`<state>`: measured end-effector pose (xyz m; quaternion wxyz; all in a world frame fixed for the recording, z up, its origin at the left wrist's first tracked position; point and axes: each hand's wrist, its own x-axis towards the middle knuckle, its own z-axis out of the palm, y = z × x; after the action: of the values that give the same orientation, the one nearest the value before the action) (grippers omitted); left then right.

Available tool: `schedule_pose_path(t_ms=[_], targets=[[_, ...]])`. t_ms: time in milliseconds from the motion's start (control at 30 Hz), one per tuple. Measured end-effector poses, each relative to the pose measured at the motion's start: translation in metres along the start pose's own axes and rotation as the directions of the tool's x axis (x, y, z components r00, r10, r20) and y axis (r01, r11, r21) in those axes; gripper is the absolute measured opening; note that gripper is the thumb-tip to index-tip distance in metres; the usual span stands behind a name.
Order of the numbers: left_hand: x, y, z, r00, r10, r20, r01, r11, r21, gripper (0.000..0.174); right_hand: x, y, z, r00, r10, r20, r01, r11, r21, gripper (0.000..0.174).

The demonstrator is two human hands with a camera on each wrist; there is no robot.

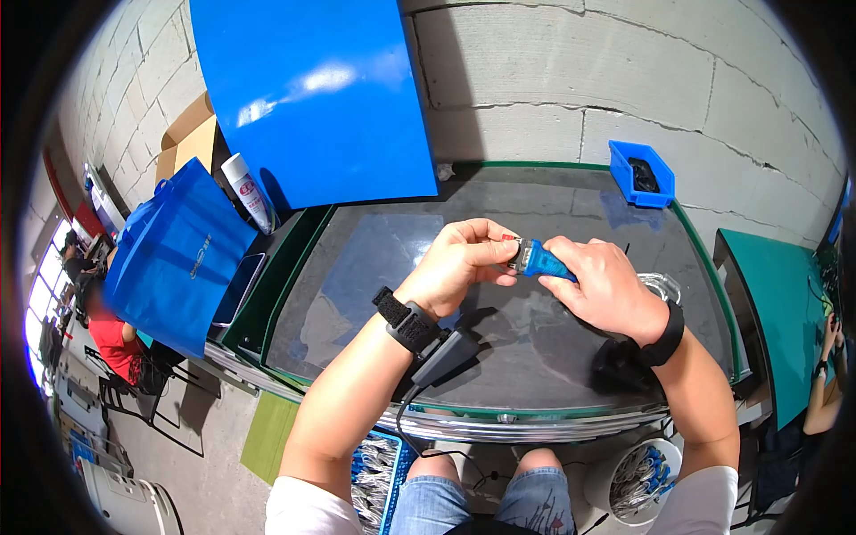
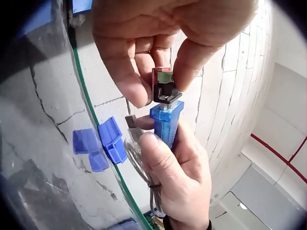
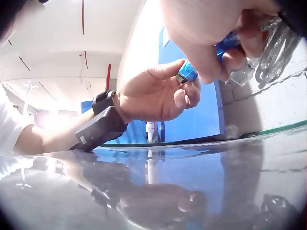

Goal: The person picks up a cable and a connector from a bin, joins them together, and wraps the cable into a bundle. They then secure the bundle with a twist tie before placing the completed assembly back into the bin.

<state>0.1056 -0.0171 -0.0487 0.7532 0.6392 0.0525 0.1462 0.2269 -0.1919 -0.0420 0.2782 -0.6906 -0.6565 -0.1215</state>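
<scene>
Over the dark table, my left hand (image 1: 459,263) pinches a small black connector (image 2: 166,91) with a green terminal block and a red top between thumb and fingertips. My right hand (image 1: 611,285) grips a translucent blue serial connector (image 2: 166,125), thumb along its body. The two connectors meet end to end in the left wrist view, a metal edge showing at the joint. From the right hand hangs a coiled grey cable (image 3: 277,53), and its metal USB plug (image 2: 131,121) sticks out beside the thumb. The fingers hide part of the blue connector.
A glossy dark tabletop (image 1: 499,357) with a green rim lies below. At its back right stands a blue bin (image 1: 644,174) with black items. A blue bag (image 1: 183,259) and spray can (image 1: 250,193) are at left. A cable-filled basket (image 1: 392,481) and bucket (image 1: 673,446) flank the legs.
</scene>
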Motion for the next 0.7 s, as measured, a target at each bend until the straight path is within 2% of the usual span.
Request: schedule_pose_path(t_ms=[67,100,167,333,400,467,500,567,600,633,700], targets=[[-0.001,0.002,0.0,0.998,-0.06,0.007,0.06,0.996,-0.061,0.013,0.0,0.001,0.0,1.0,0.005,0.007,-0.005,1.0,0.021,0.021],[-0.001,0.002,0.0,0.998,-0.06,0.008,0.06,0.996,-0.06,0.013,0.0,0.001,0.0,1.0,0.009,0.015,-0.01,0.999,0.041,0.022],[-0.001,0.001,0.0,1.0,-0.026,-0.011,0.027,0.998,0.055,0.013,0.0,0.0,-0.001,1.0,0.004,0.016,-0.004,1.0,0.021,0.022],[-0.001,0.002,-0.001,0.999,-0.052,0.005,0.052,0.999,-0.003,0.013,0.0,-0.002,-0.005,0.999,0.012,0.035,-0.013,0.998,0.053,0.021],[-0.001,0.003,0.0,0.998,-0.058,0.005,0.058,0.998,0.004,0.013,-0.001,-0.001,-0.004,0.999,-0.039,-0.019,0.038,0.998,-0.055,0.021],[-0.002,0.004,0.002,0.998,0.058,-0.031,-0.052,0.985,0.163,0.012,0.0,-0.003,-0.004,0.997,-0.056,-0.05,0.052,0.995,-0.083,0.02],[-0.003,0.004,0.002,0.998,0.058,-0.03,-0.052,0.985,0.162,0.012,0.0,-0.004,-0.004,0.994,-0.075,-0.078,0.066,0.992,-0.111,0.02],[-0.004,0.006,-0.002,0.998,-0.012,-0.063,0.008,0.998,-0.063,0.012,-0.003,0.001,-0.007,0.997,-0.03,-0.071,0.026,0.998,-0.051,0.019],[0.0,0.008,-0.023,0.991,0.042,-0.129,-0.059,0.989,-0.133,0.014,-0.005,0.006,-0.009,0.998,0.016,-0.064,-0.015,1.0,0.01,0.019],[0.0,0.014,-0.044,0.977,0.084,-0.197,-0.126,0.969,-0.212,0.016,-0.008,0.017,-0.015,0.996,0.029,-0.083,-0.036,0.996,-0.079,0.019],[0.003,0.014,-0.069,0.957,0.255,-0.139,-0.287,0.907,-0.31,0.017,-0.006,0.029,-0.024,0.977,0.112,-0.183,-0.12,0.992,-0.035,0.02]])
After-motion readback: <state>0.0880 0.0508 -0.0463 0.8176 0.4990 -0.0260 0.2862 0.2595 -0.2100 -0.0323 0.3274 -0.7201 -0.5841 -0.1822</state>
